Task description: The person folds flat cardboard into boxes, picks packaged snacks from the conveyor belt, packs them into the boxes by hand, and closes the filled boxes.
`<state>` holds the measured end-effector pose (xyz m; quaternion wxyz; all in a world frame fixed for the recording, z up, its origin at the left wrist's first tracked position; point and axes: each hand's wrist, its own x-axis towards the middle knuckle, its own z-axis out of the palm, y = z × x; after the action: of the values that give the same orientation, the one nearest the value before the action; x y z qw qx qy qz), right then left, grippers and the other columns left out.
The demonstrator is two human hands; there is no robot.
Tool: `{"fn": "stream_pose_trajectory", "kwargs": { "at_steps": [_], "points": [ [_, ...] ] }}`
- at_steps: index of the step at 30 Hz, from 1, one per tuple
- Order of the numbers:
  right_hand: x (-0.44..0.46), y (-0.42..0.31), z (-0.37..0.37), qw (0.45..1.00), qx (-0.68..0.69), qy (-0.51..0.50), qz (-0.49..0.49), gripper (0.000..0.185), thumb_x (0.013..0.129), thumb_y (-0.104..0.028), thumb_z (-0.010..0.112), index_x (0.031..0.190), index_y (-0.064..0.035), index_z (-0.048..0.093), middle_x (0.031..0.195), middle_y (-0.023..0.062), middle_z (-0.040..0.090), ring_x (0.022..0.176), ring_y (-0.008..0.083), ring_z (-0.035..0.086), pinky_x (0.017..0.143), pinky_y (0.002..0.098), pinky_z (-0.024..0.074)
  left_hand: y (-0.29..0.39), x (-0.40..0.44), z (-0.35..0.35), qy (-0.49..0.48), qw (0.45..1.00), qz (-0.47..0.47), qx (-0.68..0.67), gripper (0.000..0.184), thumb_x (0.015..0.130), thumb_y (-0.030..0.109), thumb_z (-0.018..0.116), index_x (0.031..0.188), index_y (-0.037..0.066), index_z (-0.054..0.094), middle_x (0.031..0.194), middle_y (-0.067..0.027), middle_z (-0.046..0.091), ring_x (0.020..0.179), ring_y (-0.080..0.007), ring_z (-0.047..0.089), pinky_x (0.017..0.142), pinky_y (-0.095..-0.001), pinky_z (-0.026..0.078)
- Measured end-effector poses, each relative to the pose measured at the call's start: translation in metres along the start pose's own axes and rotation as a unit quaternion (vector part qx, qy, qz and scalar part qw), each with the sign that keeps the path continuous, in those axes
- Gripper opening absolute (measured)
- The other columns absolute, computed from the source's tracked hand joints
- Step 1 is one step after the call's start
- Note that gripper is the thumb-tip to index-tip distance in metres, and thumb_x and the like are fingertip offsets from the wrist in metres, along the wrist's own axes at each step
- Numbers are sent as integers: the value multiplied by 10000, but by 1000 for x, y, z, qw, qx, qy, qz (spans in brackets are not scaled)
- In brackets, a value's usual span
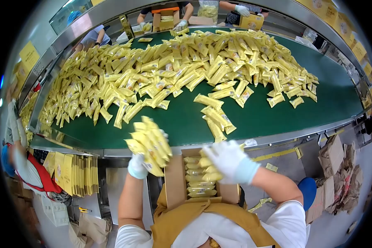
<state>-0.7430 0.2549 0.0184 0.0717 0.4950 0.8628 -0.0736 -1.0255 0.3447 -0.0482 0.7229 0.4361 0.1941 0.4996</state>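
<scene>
My left hand, in a white glove, grips a bunch of yellow packets just above the belt's near edge. My right hand, gloved too, is over the right side of an open cardboard box against my front. Its fingers close around a few yellow packets at the box's right side; motion blurs them, and the palm side is hidden. A column of yellow packets lies stacked along the box's left part.
A large heap of yellow packets covers much of the green conveyor belt. Flattened yellow cartons stand at left. A person in a red vest is at left; co-workers' gloved hands work across the belt. Crumpled brown paper lies right.
</scene>
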Motion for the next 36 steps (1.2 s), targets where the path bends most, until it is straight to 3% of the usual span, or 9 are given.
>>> {"fn": "stream_pose_trajectory", "kwargs": {
  "at_steps": [5,7,12,19,26,30,33,35,36],
  "points": [
    [44,-65,45,952,5,-289,-105,732,812,-258,677,1452,0,435,1207,157,599,1108,294,599,872,421,444,-17,-7,56,-183,957,-32,222,902,812,452,785,1494,27,375,1287,-143,570,1051,-218,613,890,-374,534],
    [46,-70,123,966,97,-205,-125,626,859,-243,619,1443,-70,474,1335,151,573,1215,351,562,1010,470,427,-26,-4,60,-289,871,39,395,1170,717,447,853,1568,-4,190,1357,-187,497,1172,-279,549,1022,-420,454],
    [34,-85,203,971,227,-29,-72,748,769,-355,765,1395,-48,493,1361,208,560,1266,384,525,1107,452,393,-72,-16,49,-254,713,183,627,1064,636,334,850,1482,-57,336,1229,-204,523,1166,-382,517,1044,-487,393],
    [12,-86,155,960,213,-177,-40,884,779,-569,740,1408,-18,455,1225,225,628,1063,381,660,906,478,515,-113,-31,35,-222,538,212,785,863,698,306,761,1437,-9,444,1241,-193,535,1167,-378,520,1046,-538,365],
    [30,-102,127,955,-5,-295,-14,897,774,-678,705,1424,-101,481,1082,128,706,941,296,713,787,416,538,-149,-26,42,-298,464,-87,830,1025,711,305,740,1559,16,242,1319,-217,502,1279,-355,448,1110,-495,274],
    [39,-72,101,953,65,-269,-127,610,865,-601,627,1172,-79,707,1097,105,728,985,299,706,796,436,555,-138,-2,37,-416,440,-167,778,965,754,384,701,1540,3,289,1373,-256,478,1319,-403,430,1136,-458,274],
    [46,-15,19,957,224,-182,-31,540,901,-615,523,952,-137,769,916,139,730,893,326,701,785,407,560,-157,1,17,-388,553,-243,696,888,799,362,673,1509,-41,321,1449,-280,431,1369,-413,404,1169,-465,268],
    [50,28,29,940,318,93,85,367,902,-481,631,880,-133,746,826,130,721,765,331,694,714,402,557,-115,-8,50,-442,351,-167,809,697,893,283,601,1507,44,377,1561,-215,369,1455,-366,334,1198,-484,258],
    [62,44,35,918,311,161,185,343,874,-447,606,821,-126,716,866,130,720,817,359,684,744,444,553,-109,-12,54,-443,337,-135,820,645,904,284,594,1488,72,421,1525,-194,423,1427,-351,377,1178,-468,295]
  ]
}}
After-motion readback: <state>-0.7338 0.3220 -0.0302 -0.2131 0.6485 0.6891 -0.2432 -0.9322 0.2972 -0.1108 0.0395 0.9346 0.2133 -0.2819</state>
